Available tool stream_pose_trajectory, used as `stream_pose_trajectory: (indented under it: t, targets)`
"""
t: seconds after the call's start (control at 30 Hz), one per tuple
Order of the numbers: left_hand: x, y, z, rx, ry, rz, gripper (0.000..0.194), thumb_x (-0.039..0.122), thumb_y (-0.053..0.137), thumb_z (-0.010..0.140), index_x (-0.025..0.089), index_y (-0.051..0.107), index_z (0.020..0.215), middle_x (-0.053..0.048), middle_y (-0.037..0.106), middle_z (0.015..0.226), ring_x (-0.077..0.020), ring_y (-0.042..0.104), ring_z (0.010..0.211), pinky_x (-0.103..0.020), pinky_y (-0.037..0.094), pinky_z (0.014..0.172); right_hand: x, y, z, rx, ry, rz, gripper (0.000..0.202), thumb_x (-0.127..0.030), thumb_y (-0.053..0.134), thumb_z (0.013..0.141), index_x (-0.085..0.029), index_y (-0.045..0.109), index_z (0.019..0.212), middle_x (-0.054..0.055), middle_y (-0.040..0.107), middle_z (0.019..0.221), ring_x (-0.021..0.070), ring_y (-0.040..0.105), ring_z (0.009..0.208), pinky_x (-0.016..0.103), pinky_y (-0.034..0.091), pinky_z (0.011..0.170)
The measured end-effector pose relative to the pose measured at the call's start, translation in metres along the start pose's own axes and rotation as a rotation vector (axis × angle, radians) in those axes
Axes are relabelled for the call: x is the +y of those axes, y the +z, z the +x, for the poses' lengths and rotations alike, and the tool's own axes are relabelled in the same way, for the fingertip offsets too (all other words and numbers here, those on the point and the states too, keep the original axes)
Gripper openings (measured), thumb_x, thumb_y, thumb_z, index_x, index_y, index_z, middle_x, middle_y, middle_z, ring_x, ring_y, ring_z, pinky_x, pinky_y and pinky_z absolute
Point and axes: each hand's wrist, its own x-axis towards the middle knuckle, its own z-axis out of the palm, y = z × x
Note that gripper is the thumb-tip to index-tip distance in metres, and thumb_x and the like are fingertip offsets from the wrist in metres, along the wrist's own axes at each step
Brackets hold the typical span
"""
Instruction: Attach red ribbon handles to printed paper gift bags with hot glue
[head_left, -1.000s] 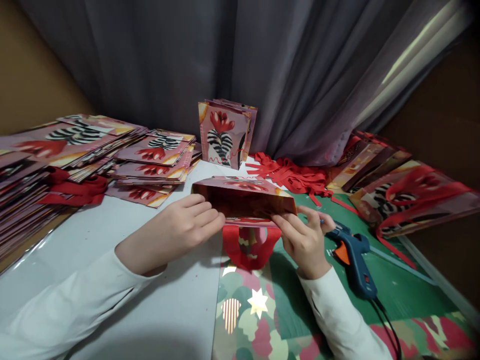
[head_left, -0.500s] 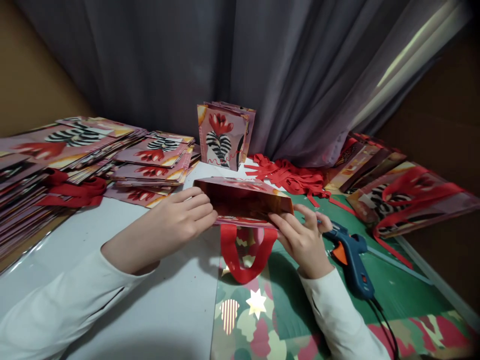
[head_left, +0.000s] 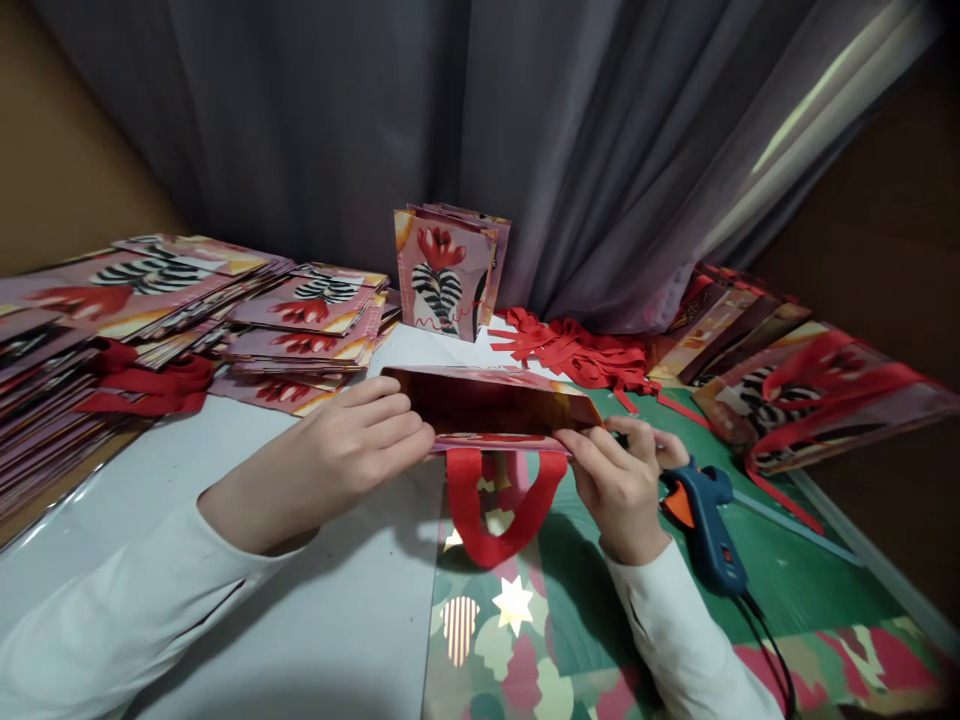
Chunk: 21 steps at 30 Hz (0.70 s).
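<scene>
A patterned gift bag (head_left: 525, 378) lies with its mouth open toward me. Its left edge is gripped by my left hand (head_left: 360, 445), thumb hidden. My right hand (head_left: 622, 480) pinches the right side of the mouth, with the outer fingers raised off to the right. From the near edge of the bag a red ribbon handle (head_left: 491, 550) hangs in a loop. A blue glue gun (head_left: 712, 530) with an orange trigger lies just right of my right hand.
Stacks of flat bags (head_left: 150, 285) fill the left, with red ribbons (head_left: 161, 385) on them. One bag (head_left: 442, 275) stands at the back. Loose red ribbons (head_left: 577, 350) lie behind the held bag. More handled bags (head_left: 817, 400) lean at the right. A grey curtain (head_left: 337, 130) hangs behind.
My right hand has shifted slightly right, and the bag's mouth is stretched wider. The red handle loop has moved a little to the right with it.
</scene>
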Motion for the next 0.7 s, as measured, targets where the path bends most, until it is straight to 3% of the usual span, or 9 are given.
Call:
stream_pose_trajectory:
  t: [0.17, 0.27, 0.37, 0.47, 0.57, 0.7]
  targets:
    - [-0.006, 0.010, -0.001, -0.031, -0.036, 0.126, 0.033, 0.018, 0.040, 0.099, 0.016, 0.064, 0.077, -0.003, 0.059, 0.069, -0.0196, 0.051, 0.067, -0.036, 0.041, 0.072, 0.001, -0.005, 0.002, -0.049, -0.086, 0.067, 0.025, -0.017, 0.055, 0.095, -0.021, 0.064, 0.119, 0.003, 0.074, 0.097, 0.0230, 0.052, 0.101, 0.038, 0.035, 0.091]
    - [-0.007, 0.014, -0.003, -0.040, -0.071, 0.125, 0.029, 0.021, 0.041, 0.099, 0.016, 0.064, 0.084, -0.004, 0.061, 0.076, -0.0205, 0.054, 0.074, -0.037, 0.041, 0.077, 0.001, -0.009, 0.004, -0.038, -0.092, 0.143, 0.031, -0.025, 0.054, 0.097, -0.022, 0.059, 0.127, 0.007, 0.071, 0.116, 0.0243, 0.054, 0.108, 0.040, 0.035, 0.094]
    - [-0.003, 0.011, -0.004, -0.020, -0.116, 0.048, 0.029, 0.013, 0.036, 0.099, 0.017, 0.064, 0.097, -0.004, 0.066, 0.088, -0.0187, 0.059, 0.083, -0.039, 0.040, 0.090, -0.001, -0.009, 0.005, -0.020, -0.070, 0.116, 0.029, -0.021, 0.058, 0.094, -0.025, 0.062, 0.122, 0.004, 0.074, 0.111, 0.0236, 0.055, 0.110, 0.039, 0.034, 0.094]
    - [0.003, 0.006, -0.003, 0.053, -0.124, 0.011, 0.030, 0.008, 0.036, 0.098, 0.019, 0.063, 0.095, 0.000, 0.067, 0.083, -0.0152, 0.060, 0.078, -0.039, 0.039, 0.097, -0.006, -0.006, 0.004, 0.045, -0.006, 0.015, 0.025, -0.010, 0.057, 0.092, -0.026, 0.066, 0.109, -0.001, 0.076, 0.092, 0.0227, 0.055, 0.106, 0.039, 0.028, 0.094]
    - [0.009, 0.006, -0.003, 0.068, -0.093, 0.057, 0.027, 0.008, 0.039, 0.096, 0.019, 0.063, 0.089, 0.000, 0.066, 0.078, -0.0163, 0.057, 0.074, -0.038, 0.042, 0.094, -0.015, -0.002, 0.003, 0.050, 0.016, -0.090, 0.022, -0.010, 0.055, 0.092, -0.024, 0.067, 0.103, -0.001, 0.076, 0.086, 0.0227, 0.054, 0.107, 0.039, 0.026, 0.091]
    - [0.015, 0.012, 0.000, -0.016, -0.128, 0.180, 0.025, 0.009, 0.042, 0.094, 0.017, 0.063, 0.083, -0.003, 0.064, 0.078, -0.0197, 0.056, 0.075, -0.040, 0.043, 0.088, -0.030, 0.002, 0.008, 0.033, -0.115, -0.207, 0.025, -0.013, 0.056, 0.093, -0.019, 0.066, 0.115, 0.002, 0.075, 0.097, 0.0213, 0.055, 0.112, 0.037, 0.026, 0.086]
